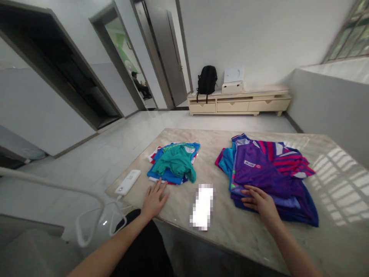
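Purple shirt — layers beneath mostly hidden

No wording, brand or number could be read with certainty. The purple shirt bore a white patch with dark lettering, too blurred to make out, and just beside it a round reddish emblem, its detail likewise indistinct. The white device carried faint grey markings and a round dark mark near its cable end, all too small to decipher.
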Available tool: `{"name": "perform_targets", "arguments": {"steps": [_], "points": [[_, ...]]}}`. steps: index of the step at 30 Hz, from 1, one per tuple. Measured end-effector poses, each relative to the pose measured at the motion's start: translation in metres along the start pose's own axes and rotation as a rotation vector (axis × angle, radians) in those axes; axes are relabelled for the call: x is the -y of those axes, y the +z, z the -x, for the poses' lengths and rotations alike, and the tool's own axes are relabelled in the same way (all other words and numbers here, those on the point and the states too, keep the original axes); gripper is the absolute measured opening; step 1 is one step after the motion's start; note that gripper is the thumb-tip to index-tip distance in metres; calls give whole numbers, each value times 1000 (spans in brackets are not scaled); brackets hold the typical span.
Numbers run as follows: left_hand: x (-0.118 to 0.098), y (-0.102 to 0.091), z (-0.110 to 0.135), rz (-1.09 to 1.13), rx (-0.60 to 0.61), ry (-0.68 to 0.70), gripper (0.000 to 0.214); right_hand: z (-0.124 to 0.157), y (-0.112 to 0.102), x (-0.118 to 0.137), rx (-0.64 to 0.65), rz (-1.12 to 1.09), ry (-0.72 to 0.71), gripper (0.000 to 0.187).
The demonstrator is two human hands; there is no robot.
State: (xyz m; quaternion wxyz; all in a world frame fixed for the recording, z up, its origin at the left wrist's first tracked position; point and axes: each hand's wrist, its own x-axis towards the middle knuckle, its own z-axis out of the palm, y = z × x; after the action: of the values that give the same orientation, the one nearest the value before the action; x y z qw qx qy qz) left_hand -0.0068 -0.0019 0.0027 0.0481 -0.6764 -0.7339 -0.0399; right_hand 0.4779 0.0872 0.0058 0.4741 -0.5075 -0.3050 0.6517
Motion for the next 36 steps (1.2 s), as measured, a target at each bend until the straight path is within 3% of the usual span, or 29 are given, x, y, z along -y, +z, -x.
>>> {"name": "perform_targets", "arguments": {"steps": [13, 16, 19, 22, 24, 30, 36], "points": [[0, 0, 0, 31, -33, 20, 60, 0, 1, -5, 6, 130, -86, 53], [-1, 1, 0, 33, -37, 19, 59, 9, 13, -8, 42, 269, -198, 50], [0, 2, 0, 34, -38, 16, 60, 33, 42, -22, 278, 397, -294, 43], [0, 3, 0, 33, -38, 15, 60, 60, 71, -41, 590, 430, -230, 39], [1, 2, 0, 30, -37, 15, 60, 72, 83, -51, 685, 485, -207, 37], [0, 1, 0, 22, -26, 15, 60, 74, 84, -53, 632, 584, -262, 49], [-1, -1, 1, 16, -19, 8, 59, 74, 84, -53, 628, 586, -196, 40]]}}
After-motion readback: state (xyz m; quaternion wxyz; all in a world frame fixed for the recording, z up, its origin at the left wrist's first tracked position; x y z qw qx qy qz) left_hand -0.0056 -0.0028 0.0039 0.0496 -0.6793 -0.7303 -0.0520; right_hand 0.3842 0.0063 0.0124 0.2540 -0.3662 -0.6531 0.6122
